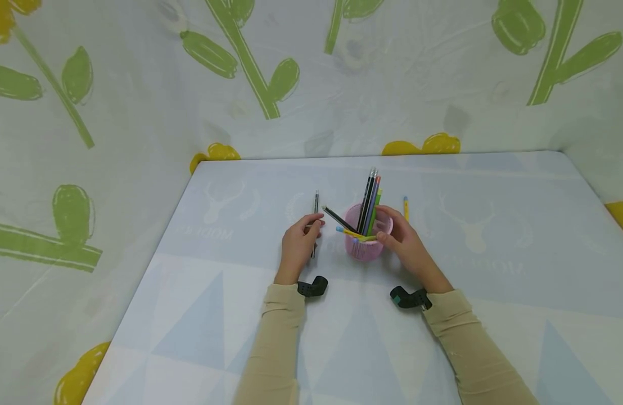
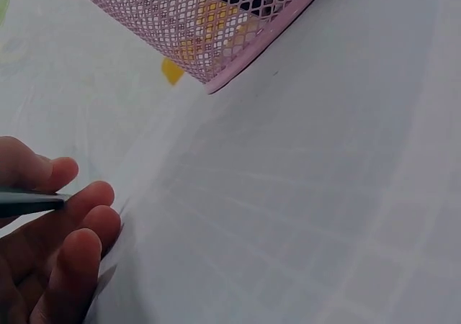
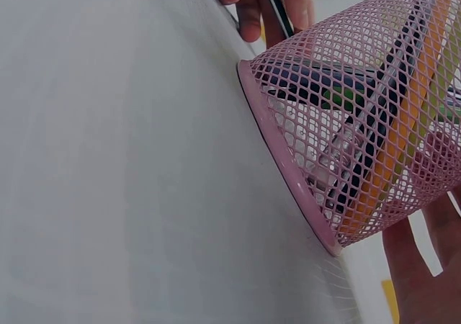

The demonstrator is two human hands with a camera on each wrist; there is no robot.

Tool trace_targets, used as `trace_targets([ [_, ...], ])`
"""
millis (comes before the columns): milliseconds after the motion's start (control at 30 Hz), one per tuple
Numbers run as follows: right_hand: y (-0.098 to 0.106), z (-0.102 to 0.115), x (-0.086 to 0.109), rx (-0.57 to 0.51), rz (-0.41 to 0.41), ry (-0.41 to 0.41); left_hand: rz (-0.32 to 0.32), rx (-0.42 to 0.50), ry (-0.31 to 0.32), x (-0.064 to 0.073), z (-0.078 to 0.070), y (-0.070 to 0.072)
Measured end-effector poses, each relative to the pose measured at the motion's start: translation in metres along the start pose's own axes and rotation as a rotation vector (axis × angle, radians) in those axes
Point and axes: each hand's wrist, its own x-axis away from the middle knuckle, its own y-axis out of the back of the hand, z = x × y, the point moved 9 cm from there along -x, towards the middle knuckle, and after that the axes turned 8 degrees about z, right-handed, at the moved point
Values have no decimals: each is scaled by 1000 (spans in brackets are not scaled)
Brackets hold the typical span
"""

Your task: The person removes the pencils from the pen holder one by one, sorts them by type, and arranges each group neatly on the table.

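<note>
My left hand [image 1: 299,242] pinches a slim black pencil [image 1: 316,201] between thumb and fingers, left of the cup. In the left wrist view the end of this dark pencil [image 2: 32,203] shows between the fingertips. My right hand [image 1: 405,242] grips the pink mesh pen cup [image 1: 364,251] from its right side, thumb near the front rim and fingers behind. Several black, purple and green pencils [image 1: 369,197] stand in the cup. Another black pencil [image 1: 337,216] leans out over its left rim, beside a yellow pencil [image 1: 348,231] with a blue end.
A yellow pencil [image 1: 406,208] with a blue end lies on the table [image 1: 362,326] behind my right hand. Pale cloth with printed green stems [image 1: 251,73] hangs at the back and left. Black camera mounts [image 1: 410,298] sit on both wrists.
</note>
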Motion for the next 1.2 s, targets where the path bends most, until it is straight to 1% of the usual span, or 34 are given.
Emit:
trace_targets([
  [100, 0, -2, 0, 0, 0, -7, 0, -4, 9, 0, 1, -1],
  [200, 1, -4, 0, 0, -2, -12, -10, -37, 9, 0, 0, -1],
  [433, 2, -5, 0, -11, 0, 1, -41, -215, -27, -1, -8, -1],
  [567, 2, -6, 0, -12, 1, 6, -43, -312, -43, -1, -12, -2],
  [667, 3, -8, 0, -8, 1, 3, -38, -362, -43, -1, -15, -4],
  [800, 5, -15, -2, -13, 2, -6, -24, -418, -23, -2, -18, -7],
  [933, 7, -24, -4, -26, 8, 3, -8, -488, 30, -2, -16, -10],
  [1000, 7, -27, -5, -28, 9, 14, -1, -525, 46, -2, -17, -11],
  [1100, 7, -29, -6, -23, 7, 28, 4, -573, 53, -1, -19, -14],
  [1200, 7, -31, -6, -15, 7, 27, 4, -593, 61, 1, -19, -15],
])
